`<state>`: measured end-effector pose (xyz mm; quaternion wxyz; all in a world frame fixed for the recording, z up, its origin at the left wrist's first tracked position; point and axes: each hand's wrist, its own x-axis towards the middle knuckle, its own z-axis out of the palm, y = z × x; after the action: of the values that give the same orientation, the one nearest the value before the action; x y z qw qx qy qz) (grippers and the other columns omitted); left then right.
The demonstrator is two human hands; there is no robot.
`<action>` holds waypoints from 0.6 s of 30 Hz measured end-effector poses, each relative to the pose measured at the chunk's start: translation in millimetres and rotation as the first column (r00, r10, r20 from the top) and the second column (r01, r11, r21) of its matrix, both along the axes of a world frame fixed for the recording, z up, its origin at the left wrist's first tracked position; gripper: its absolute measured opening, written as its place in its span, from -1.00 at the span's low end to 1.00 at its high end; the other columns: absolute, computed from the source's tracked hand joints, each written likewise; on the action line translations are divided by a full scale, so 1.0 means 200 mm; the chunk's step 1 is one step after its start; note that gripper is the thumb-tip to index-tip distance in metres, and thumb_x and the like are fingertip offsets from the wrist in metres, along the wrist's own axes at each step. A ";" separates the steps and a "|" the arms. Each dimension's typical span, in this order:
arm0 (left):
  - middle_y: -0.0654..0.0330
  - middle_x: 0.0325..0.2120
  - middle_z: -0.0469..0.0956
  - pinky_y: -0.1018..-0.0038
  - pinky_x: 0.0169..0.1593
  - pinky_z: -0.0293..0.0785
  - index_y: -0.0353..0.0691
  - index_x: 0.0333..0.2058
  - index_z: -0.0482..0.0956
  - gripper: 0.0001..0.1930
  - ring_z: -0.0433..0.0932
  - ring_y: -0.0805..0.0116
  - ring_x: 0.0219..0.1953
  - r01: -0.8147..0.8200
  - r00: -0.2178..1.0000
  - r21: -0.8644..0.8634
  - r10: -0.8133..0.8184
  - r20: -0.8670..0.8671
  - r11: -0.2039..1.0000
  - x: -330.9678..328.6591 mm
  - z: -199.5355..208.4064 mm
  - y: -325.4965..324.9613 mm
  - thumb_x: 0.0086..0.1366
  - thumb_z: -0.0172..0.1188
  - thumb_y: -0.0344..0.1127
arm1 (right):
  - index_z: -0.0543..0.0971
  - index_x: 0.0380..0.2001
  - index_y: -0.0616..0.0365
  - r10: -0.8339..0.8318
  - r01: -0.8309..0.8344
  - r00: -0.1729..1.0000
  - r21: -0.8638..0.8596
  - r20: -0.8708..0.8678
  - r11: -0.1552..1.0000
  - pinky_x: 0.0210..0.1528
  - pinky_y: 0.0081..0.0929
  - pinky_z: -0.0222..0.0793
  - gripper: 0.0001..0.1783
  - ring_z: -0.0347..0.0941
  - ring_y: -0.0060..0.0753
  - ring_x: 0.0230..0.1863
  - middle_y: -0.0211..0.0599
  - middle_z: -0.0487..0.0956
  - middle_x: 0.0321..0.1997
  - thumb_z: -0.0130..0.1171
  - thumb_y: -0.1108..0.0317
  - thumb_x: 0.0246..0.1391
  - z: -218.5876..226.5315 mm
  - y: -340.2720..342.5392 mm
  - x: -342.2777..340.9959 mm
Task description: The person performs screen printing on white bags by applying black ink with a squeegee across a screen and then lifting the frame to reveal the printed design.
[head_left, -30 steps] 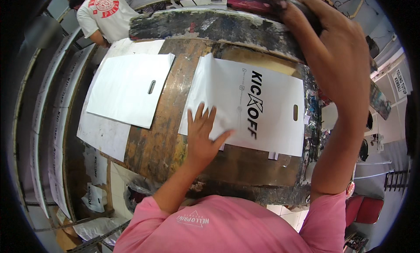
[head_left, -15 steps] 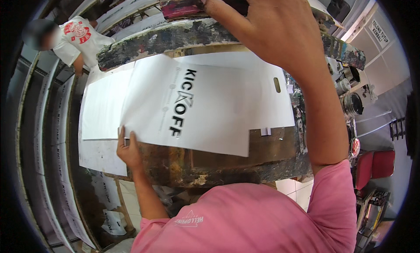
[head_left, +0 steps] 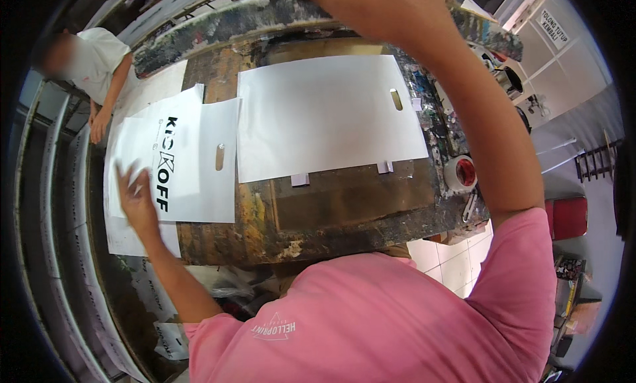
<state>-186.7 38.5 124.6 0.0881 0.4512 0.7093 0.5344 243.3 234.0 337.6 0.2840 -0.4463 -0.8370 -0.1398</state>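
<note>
My left hand (head_left: 138, 196) is over the lower left of a white bag printed with black lettering (head_left: 192, 181), its fingers spread and slightly blurred. The bag lies at the table's left end on other white sheets, its handle slot toward the right. To its right, a blank white bag (head_left: 324, 118) lies flat, also with a slot on its right side. My right hand (head_left: 377, 9) reaches to the top edge near a raised, paint-crusted wooden bar (head_left: 218, 31); its fingers are cut off by the picture's edge.
The worktable (head_left: 232, 244) is stained brown. Small folded tabs (head_left: 300, 180) sit along the blank bag's near edge. A tape roll (head_left: 460, 173) stands at the right. A co-worker (head_left: 99, 68) leans in at the far left, beside racks (head_left: 83, 204) holding printed sheets.
The printed bag has moved left off the blank one and now lies flat. My left hand has let go of its edge. The co-worker has turned, with hands now near the rack.
</note>
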 end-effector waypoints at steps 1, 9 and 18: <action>-0.06 0.25 0.57 0.33 0.16 0.59 -0.22 0.61 0.04 0.03 0.65 0.21 0.12 0.189 0.970 0.040 -0.193 0.149 0.981 0.19 0.05 0.02 0.37 0.51 -0.10 | 0.59 -0.19 0.19 -0.044 0.047 0.998 -0.082 0.042 0.996 -0.23 -0.29 0.41 -0.43 0.47 -0.26 -0.40 -0.31 0.62 -0.44 -0.05 -0.17 0.46 -0.03 -0.02 0.02; 0.05 0.14 0.63 0.38 0.21 0.60 -0.48 0.48 0.26 0.09 0.66 0.29 0.07 0.331 0.816 -0.049 -0.259 0.517 0.942 0.95 -0.02 -0.04 -0.03 0.67 -0.59 | 0.60 0.01 0.17 0.511 -0.364 0.839 -0.507 0.186 0.782 0.11 0.04 0.41 -0.62 0.50 0.12 0.07 0.02 0.55 -0.05 0.37 0.23 0.21 -0.63 -0.32 0.34; 0.18 -0.21 0.34 0.19 -0.07 0.41 -0.06 0.39 0.58 0.24 0.36 0.14 -0.15 0.069 0.925 -0.262 -0.160 -0.346 0.963 0.90 -0.68 -0.25 -0.41 0.80 0.17 | 0.59 0.26 -0.13 0.323 -0.299 0.946 -0.354 0.011 0.886 0.08 0.08 0.56 -0.55 0.60 0.11 0.04 -0.12 0.67 -0.01 0.24 0.16 0.34 -1.38 0.54 0.18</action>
<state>-6.3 -10.5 -10.6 0.0416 0.5688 0.7461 0.3436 278.4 341.6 61.4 0.1903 -0.3443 -0.9184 0.0422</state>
